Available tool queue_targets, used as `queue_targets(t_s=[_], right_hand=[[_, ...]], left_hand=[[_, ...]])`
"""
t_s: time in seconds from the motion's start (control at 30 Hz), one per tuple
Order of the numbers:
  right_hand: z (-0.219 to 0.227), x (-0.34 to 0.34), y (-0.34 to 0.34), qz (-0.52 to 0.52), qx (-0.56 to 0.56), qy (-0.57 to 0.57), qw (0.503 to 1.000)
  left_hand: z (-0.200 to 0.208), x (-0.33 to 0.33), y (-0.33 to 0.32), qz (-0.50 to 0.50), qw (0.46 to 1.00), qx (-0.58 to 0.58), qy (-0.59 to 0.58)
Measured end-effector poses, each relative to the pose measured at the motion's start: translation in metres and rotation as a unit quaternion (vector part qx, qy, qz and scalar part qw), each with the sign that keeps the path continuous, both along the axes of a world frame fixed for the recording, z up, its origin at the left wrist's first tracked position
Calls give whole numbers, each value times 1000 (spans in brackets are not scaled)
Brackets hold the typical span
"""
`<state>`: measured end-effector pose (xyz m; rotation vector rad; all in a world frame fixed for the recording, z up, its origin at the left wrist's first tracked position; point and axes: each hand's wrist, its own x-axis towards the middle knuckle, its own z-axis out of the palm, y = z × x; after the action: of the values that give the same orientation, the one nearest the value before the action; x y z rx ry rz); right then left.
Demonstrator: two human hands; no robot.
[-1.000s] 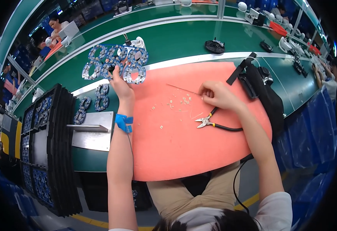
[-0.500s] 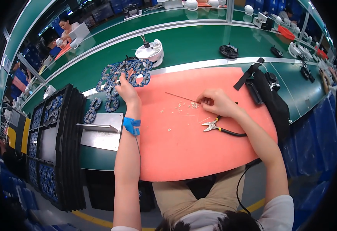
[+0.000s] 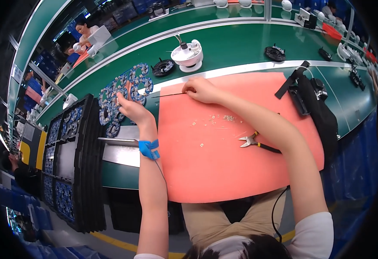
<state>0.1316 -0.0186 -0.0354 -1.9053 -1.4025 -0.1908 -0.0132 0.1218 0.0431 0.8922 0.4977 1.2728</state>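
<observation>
My left hand (image 3: 133,109) is closed on a panel of joined blue circuit boards (image 3: 145,87), raised over the left of the bench. A blue wrist strap (image 3: 148,150) with a thin cord circles that wrist. Fingers pinched, my right hand (image 3: 201,90) grips a thin dark stick (image 3: 170,95) at the far edge of the pink mat (image 3: 223,172). The stick's tip points left toward the panel, apart from it. Small pale square pieces (image 3: 228,118) lie scattered on the mat. Beside them, under my right forearm, rest side cutters (image 3: 250,140) with black-and-yellow handles.
Stacked black trays (image 3: 92,172) holding blue boards stand at the left, beside a metal plate (image 3: 122,153). Beyond the mat are a white round device (image 3: 187,55) and black ring-shaped parts (image 3: 163,67). A black bag-like object (image 3: 312,103) lies at the right. Another person (image 3: 85,36) sits far left.
My right hand has moved from the small pieces to the mat's far edge, carrying the stick. My left hand has shifted left and tilted the panel more upright. The view has shifted slightly.
</observation>
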Motion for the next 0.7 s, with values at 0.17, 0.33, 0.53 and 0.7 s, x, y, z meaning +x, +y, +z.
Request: queue_targets(t_s=[0.17,0.33,0.53,0.7], right_hand=[[15,-15,-5,76,-67,108,989],[20,-24,-49,104,-103,108,983],[39,-49,-102,87,-159,159,970],[29,-53,-159,-57,-99,64,991]], left_hand=[[-16,1,12,20,998,49,28],[-27,9,0,-87,991,98,15],[-39,17,-9,-124,980,158,2],[-45,22,-10,-106,974,198,35]])
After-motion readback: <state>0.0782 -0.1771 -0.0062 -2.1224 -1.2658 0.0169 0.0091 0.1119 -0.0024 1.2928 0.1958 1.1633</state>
